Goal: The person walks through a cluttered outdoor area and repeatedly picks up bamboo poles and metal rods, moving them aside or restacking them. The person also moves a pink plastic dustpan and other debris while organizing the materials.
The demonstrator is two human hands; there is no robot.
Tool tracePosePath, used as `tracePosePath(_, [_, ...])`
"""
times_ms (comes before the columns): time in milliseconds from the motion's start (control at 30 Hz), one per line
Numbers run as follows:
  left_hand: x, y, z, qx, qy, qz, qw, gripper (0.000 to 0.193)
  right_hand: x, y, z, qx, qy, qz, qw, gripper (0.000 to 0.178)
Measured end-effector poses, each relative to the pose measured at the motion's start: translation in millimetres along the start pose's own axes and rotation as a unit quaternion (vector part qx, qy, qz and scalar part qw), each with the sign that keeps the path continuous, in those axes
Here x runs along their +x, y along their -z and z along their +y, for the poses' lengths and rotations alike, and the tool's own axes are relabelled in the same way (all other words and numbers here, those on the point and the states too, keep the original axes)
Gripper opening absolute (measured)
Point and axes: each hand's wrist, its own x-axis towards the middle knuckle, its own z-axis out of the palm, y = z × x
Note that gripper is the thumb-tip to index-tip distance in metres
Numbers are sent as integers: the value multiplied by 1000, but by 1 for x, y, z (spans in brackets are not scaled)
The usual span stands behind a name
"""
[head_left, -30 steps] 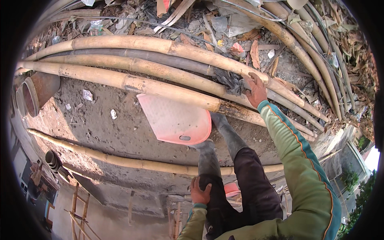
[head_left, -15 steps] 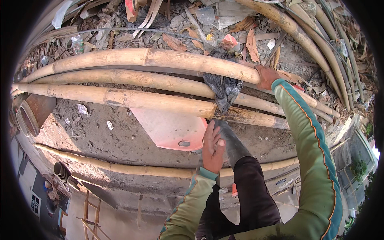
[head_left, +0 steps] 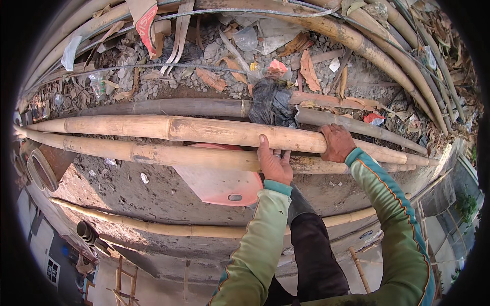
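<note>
Light bamboo poles [head_left: 224,130] lie side by side across the view, in front of my body. My right hand [head_left: 338,145] is wrapped over the far one, toward its right part. My left hand [head_left: 275,166] is at the near side of the poles, palm turned up, thumb against the far pole and fingers curled at the near bamboo pole [head_left: 194,157]. How far its fingers reach under is hidden. Beneath the near pole, a pale pink panel [head_left: 219,186] with an oval handle hole leans by my leg.
Behind the poles, a crumpled black plastic bag [head_left: 270,102] lies over a grey bamboo pole [head_left: 178,107]. Rubble, dry leaves and more bamboo poles [head_left: 357,38] lie beyond. Another long pole [head_left: 153,227] runs across the ground nearer me. A bucket-like container [head_left: 43,168] stands at left.
The far bamboo pole has come nearer me, with my right hand on it, uncovering the grey pole and bag behind. My left hand has risen from near my leg to the poles.
</note>
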Motion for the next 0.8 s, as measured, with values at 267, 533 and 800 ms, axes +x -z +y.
tracePosePath(267, [11,4,10,139,-36,93,985,61,43,-10,27,371,0,-191,909,82])
tracePosePath(533, [0,-5,2,163,-28,105,981,62,142,-29,-9,625,-96,128,764,24])
tracePosePath(800, [-27,8,32,239,29,38,970,59,32,82,18,700,-81,349,618,17])
